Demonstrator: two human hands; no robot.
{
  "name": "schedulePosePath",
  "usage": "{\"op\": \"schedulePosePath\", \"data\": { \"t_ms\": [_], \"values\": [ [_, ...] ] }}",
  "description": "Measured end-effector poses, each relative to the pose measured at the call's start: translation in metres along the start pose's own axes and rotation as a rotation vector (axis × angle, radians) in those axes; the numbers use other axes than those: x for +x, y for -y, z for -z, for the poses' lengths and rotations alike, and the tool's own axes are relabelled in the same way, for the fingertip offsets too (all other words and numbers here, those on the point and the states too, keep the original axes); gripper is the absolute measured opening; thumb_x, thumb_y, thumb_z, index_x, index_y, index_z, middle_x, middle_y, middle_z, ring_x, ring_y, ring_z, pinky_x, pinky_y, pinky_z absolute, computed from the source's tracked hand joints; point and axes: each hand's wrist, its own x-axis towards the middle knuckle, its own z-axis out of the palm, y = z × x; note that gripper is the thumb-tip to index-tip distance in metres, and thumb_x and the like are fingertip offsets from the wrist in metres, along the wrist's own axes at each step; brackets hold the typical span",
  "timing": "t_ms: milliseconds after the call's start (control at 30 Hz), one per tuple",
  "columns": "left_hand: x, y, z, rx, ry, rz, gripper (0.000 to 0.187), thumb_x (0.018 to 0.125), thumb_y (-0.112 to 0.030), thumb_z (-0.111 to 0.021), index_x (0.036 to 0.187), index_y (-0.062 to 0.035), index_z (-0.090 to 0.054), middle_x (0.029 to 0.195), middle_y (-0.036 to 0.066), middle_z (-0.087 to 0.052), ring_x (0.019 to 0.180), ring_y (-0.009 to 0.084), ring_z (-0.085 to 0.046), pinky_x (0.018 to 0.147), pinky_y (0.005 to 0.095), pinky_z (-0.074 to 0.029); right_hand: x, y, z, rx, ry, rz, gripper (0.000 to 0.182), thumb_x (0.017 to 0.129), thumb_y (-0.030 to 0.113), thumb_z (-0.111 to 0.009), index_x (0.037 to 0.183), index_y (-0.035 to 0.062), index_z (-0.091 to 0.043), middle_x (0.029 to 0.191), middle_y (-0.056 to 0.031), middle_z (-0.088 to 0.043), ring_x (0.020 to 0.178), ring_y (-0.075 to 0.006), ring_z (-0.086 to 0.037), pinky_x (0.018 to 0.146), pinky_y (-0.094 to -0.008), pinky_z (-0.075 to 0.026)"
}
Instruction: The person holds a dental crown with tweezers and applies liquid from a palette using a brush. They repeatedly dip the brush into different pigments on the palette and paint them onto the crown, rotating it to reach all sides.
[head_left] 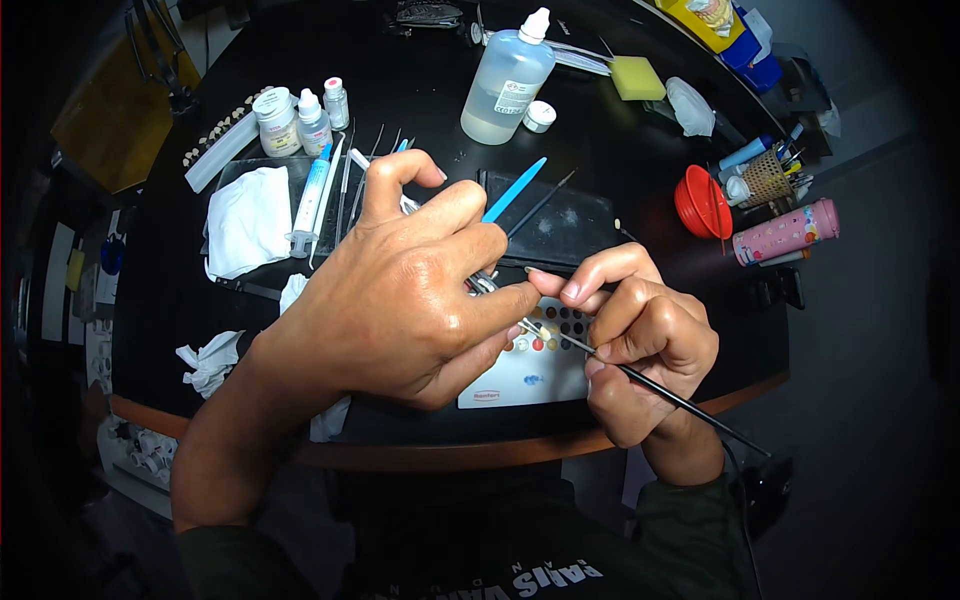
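Observation:
My left hand (420, 290) is closed around a metal forceps-like holder (483, 283), mostly hidden by the fingers. At the holder's thin tips sits a small cream-coloured tooth crown (545, 333). My right hand (650, 345) pinches a slim brush (690, 404) with a black handle, its tip pointing left at the crown. Whether the bristles touch the crown is too small to tell. The fingertips of both hands meet just above it. Beneath them lies a white palette (500, 388) with rows of coloured wells and a blue smear.
A large clear bottle (507, 85) stands at the back, near a yellow sponge (637, 78). White jars (276, 122) and a folded white cloth (250, 220) are on the left. A red bowl (702, 203) and a pink cylindrical case (786, 232) sit on the right.

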Motion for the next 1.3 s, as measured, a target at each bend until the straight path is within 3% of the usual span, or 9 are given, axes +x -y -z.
{"op": "schedulePosePath", "data": {
  "t_ms": [33, 133, 233, 433, 533, 633, 733, 1300],
  "values": [
    [-0.0003, -0.0004, -0.0003, 0.008, 0.003, -0.001, 0.027, 0.079, -0.026, -0.085, 0.105, -0.0164, -0.086, 0.081, 0.001, -0.055, 0.082, 0.021, -0.052, 0.096, 0.0518, -0.032, 0.0002, 0.0, -0.0007, -0.009, 0.0, 0.002, 0.02, 0.069, -0.016, -0.059, 0.069, 0.002, -0.05, 0.074, -0.01, -0.062, 0.097, -0.0307, -0.071, 0.099, -0.0535, -0.067],
    [-0.0004, -0.001, 0.0002, 0.018, 0.008, -0.003, 0.027, 0.079, -0.025, -0.085, 0.104, -0.0169, -0.086, 0.082, 0.001, -0.055, 0.083, 0.021, -0.053, 0.096, 0.0519, -0.032, -0.0029, -0.0009, 0.0032, 0.008, 0.065, -0.013, 0.014, 0.079, -0.006, -0.06, 0.073, 0.0015, -0.05, 0.076, -0.0113, -0.057, 0.099, -0.0297, -0.062, 0.101, -0.0684, -0.063],
    [0.0001, -0.0012, 0.0001, 0.019, -0.006, -0.005, 0.026, 0.078, -0.025, -0.085, 0.104, -0.017, -0.086, 0.082, 0.001, -0.054, 0.082, 0.0208, -0.052, 0.095, 0.0519, -0.032, -0.0011, -0.0016, 0.0013, -0.005, 0.02, 0.023, 0.021, 0.064, -0.013, -0.061, 0.068, 0.0032, -0.049, 0.07, -0.0089, -0.06, 0.095, -0.0317, -0.071, 0.096, -0.0533, -0.068],
    [0.0002, -0.0016, 0.0009, 0.015, 0.002, -0.004, 0.024, 0.077, -0.024, -0.084, 0.101, -0.0167, -0.085, 0.079, 0.0, -0.051, 0.081, 0.0203, -0.051, 0.094, 0.0506, -0.033, 0.0004, 0.0003, 0.0, -0.046, 0.047, 0.034, 0.022, 0.06, -0.011, -0.062, 0.067, 0.0039, -0.048, 0.07, -0.0079, -0.06, 0.094, -0.0325, -0.072, 0.093, -0.0532, -0.069],
    [-0.0001, -0.0015, 0.0009, 0.011, 0.01, -0.008, 0.024, 0.077, -0.024, -0.084, 0.1, -0.0161, -0.085, 0.078, 0.0, -0.051, 0.08, 0.0203, -0.051, 0.094, 0.0499, -0.034, 0.0008, 0.0009, 0.003, -0.032, 0.12, 0.035, 0.017, 0.076, -0.007, -0.061, 0.071, 0.0022, -0.048, 0.072, -0.0115, -0.059, 0.1, -0.0313, -0.064, 0.1, -0.0655, -0.065],
    [-0.0009, -0.0014, 0.0, 0.009, 0.013, -0.006, 0.024, 0.077, -0.024, -0.084, 0.099, -0.0155, -0.085, 0.078, 0.0, -0.05, 0.079, 0.0203, -0.051, 0.094, 0.0499, -0.034, 0.0, 0.0002, 0.0025, -0.048, 0.116, 0.04, 0.017, 0.075, -0.008, -0.061, 0.07, 0.0025, -0.048, 0.072, -0.012, -0.059, 0.1, -0.0315, -0.065, 0.1, -0.0648, -0.065],
    [-0.0016, -0.0015, -0.0001, 0.009, 0.021, -0.002, 0.023, 0.077, -0.024, -0.083, 0.098, -0.0151, -0.085, 0.077, 0.0, -0.051, 0.079, 0.0203, -0.051, 0.094, 0.0502, -0.034, 0.0005, -0.0008, -0.0007, -0.093, 0.067, 0.047, 0.025, 0.058, -0.012, -0.063, 0.068, 0.0049, -0.048, 0.07, -0.0072, -0.059, 0.093, -0.0328, -0.072, 0.09, -0.0509, -0.069],
    [-0.0016, -0.0017, -0.0005, -0.007, 0.032, 0.005, 0.021, 0.078, -0.024, -0.083, 0.097, -0.0144, -0.085, 0.076, -0.001, -0.051, 0.08, 0.0201, -0.052, 0.095, 0.0504, -0.033, 0.0003, -0.0025, -0.0025, -0.142, 0.064, 0.065, 0.024, 0.058, -0.011, -0.064, 0.067, 0.0054, -0.049, 0.068, -0.0063, -0.058, 0.091, -0.0316, -0.074, 0.086, -0.0464, -0.07]
  ]
}}
